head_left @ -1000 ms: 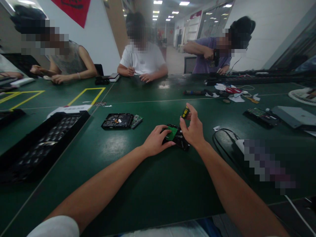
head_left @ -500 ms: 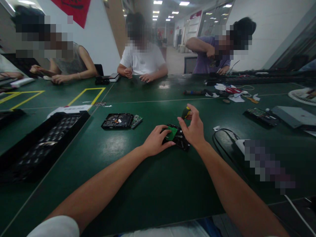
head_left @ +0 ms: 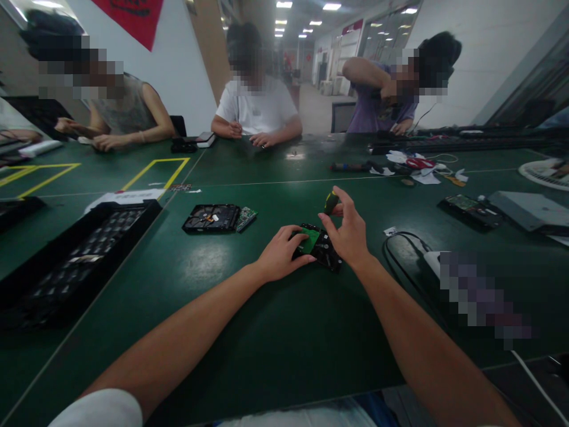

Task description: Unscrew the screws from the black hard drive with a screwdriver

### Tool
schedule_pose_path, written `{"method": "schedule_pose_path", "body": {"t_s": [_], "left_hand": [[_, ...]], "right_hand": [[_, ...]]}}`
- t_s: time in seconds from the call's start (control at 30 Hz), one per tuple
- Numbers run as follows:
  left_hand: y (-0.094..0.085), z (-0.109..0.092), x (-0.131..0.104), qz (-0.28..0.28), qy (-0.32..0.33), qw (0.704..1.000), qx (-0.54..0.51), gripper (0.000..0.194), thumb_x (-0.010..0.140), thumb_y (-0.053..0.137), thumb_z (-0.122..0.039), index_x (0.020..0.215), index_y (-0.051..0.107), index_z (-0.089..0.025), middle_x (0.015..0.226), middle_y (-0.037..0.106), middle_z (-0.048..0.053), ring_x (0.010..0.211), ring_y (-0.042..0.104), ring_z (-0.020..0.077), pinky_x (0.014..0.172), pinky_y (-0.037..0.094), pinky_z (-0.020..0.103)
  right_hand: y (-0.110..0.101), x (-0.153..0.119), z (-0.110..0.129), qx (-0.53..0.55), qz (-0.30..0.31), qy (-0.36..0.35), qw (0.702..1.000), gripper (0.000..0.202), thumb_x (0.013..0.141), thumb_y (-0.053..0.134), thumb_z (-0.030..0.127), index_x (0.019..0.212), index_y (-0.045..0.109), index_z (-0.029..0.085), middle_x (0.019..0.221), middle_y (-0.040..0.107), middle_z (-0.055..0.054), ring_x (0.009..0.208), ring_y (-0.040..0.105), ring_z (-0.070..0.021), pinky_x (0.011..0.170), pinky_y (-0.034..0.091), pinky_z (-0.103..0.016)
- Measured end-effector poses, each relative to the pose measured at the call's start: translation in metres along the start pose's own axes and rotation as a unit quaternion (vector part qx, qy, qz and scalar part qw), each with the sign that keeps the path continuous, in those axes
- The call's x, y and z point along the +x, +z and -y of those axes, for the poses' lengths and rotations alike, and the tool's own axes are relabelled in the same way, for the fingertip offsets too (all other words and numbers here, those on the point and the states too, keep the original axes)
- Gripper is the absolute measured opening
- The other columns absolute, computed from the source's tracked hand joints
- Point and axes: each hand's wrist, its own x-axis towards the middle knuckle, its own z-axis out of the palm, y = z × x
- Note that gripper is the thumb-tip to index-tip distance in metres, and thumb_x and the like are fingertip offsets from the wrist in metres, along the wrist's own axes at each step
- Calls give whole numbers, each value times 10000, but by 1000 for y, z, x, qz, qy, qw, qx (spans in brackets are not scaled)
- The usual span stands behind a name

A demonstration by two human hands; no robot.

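Note:
A black hard drive with a green circuit board on its upper face lies on the table in front of me. My left hand grips its left side, fingers over the board and thumb along the near edge. Above the drive's right end, my right hand is closed round a screwdriver with a dark green and yellow handle. The handle leans to the left, and the tip is hidden behind my fingers. To the left rests another hard drive, with a loose circuit board beside it.
A long black tray stands at the left. On the right are a power strip with a cable, another drive and a grey metal box. Scraps and a tool lie farther back. Three people sit across the green table.
The screwdriver handle has tilted a little to the left as the fingers of my right hand shifted. My left hand and the hard drive stay where they were.

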Motion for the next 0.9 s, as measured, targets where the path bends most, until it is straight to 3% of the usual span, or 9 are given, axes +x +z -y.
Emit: {"method": "schedule_pose_path", "body": {"t_s": [0.2,0.47,0.67,0.9], "left_hand": [[0,0,0,1,-4,1000,2,626,940,612,-643,1367,582,-186,1412,539,184,1354,510,355,1123,495,575],[-1,-1,0,8,-11,1000,3,632,937,619,-640,1371,583,-182,1424,535,187,1362,500,358,1134,483,576],[-2,-2,0,8,-10,1000,3,634,941,608,-647,1366,582,-177,1417,537,189,1351,507,355,1124,491,573],[-1,-1,0,7,-6,1000,-4,606,938,624,-629,1377,579,-214,1430,530,173,1357,509,361,1103,504,597]], "right_hand": [[2,-1,1,23,11,7,1000,681,1009,564,340,1620,263,315,1348,654,-101,967,718,-262,913,627,-508],[1,-1,0,2,-7,17,1000,694,961,650,353,1572,323,325,1307,658,-82,930,696,-249,906,617,-506],[1,-2,3,9,13,-5,1000,681,993,571,312,1607,277,308,1443,587,-109,999,694,-256,939,606,-502],[-1,0,2,-3,9,-2,1000,663,989,600,361,1585,312,320,1439,597,-102,974,690,-259,929,602,-517]]}}
